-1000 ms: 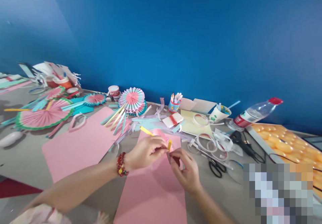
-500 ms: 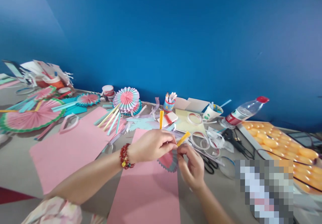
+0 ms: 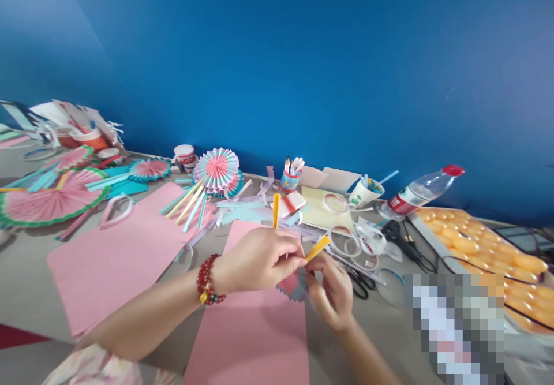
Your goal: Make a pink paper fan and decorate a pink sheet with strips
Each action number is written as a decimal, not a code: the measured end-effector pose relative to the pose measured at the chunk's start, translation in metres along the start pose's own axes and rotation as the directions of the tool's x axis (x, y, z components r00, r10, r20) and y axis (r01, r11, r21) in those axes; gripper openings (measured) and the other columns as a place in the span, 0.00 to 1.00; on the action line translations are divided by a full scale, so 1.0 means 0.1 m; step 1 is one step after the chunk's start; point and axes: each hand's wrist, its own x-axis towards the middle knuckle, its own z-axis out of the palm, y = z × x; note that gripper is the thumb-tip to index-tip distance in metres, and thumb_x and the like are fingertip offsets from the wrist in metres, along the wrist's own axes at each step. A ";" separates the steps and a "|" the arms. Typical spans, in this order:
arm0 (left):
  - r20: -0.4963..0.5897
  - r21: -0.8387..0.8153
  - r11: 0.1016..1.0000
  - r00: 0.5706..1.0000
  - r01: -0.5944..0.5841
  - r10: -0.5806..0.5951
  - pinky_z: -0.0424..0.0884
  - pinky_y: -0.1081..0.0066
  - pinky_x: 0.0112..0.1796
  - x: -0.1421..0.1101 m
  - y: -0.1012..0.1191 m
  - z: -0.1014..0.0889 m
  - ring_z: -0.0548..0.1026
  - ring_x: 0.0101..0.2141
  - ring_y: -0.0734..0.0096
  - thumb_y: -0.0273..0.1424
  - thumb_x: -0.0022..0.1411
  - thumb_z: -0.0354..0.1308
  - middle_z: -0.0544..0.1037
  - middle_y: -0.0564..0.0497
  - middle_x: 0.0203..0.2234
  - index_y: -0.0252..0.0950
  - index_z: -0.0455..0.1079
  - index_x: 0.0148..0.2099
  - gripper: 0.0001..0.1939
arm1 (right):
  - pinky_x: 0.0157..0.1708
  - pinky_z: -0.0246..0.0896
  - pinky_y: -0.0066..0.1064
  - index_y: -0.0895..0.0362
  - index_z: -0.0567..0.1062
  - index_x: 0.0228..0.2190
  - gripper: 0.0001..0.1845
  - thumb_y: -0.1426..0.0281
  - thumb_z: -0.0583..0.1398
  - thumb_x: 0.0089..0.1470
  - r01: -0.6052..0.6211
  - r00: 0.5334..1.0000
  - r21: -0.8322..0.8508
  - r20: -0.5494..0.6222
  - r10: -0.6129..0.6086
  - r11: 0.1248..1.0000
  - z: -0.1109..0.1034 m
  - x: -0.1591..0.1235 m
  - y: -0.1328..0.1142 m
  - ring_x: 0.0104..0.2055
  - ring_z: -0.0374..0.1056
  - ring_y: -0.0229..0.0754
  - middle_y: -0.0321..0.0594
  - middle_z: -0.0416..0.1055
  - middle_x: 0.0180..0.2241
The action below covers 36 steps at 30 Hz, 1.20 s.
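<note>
Over a pink paper sheet (image 3: pixel 255 339), my left hand (image 3: pixel 259 258) and my right hand (image 3: pixel 332 292) meet with fingers pinched closed. Between them is a small pleated paper fan (image 3: pixel 294 286), pink with a grey-blue zigzag edge, mostly hidden behind the fingers. One yellow strip (image 3: pixel 318 248) slants up to the right from where the fingertips meet. Another yellow strip (image 3: pixel 276 210) stands upright behind my left hand. Whether the strips are fixed to the fan is hidden. A red bead bracelet circles my left wrist.
Finished paper fans (image 3: pixel 216 167) lie at the left and back. Scissors (image 3: pixel 361 283), tape rolls (image 3: pixel 344 240) and a glue gun (image 3: pixel 400 238) lie right of my hands. A plastic bottle (image 3: pixel 419 193) and a paper cup (image 3: pixel 366 193) stand behind, near the blue wall.
The slanted yellow strip has swung slightly right and down, and the fan has shifted a little to the right. Both hands stay together, with my left wrist slightly lower.
</note>
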 end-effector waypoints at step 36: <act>0.035 0.129 0.992 0.999 0.001 -0.005 0.60 0.76 0.30 -0.08 0.06 -0.02 0.71 0.27 0.76 0.24 0.62 0.54 0.77 0.55 0.27 0.36 0.71 0.32 0.07 | 0.27 0.63 0.32 0.54 0.69 0.38 0.12 0.76 0.57 0.49 0.152 0.987 -0.152 -0.025 -0.157 0.977 0.02 -0.03 -0.07 0.27 0.66 0.40 0.38 0.70 0.28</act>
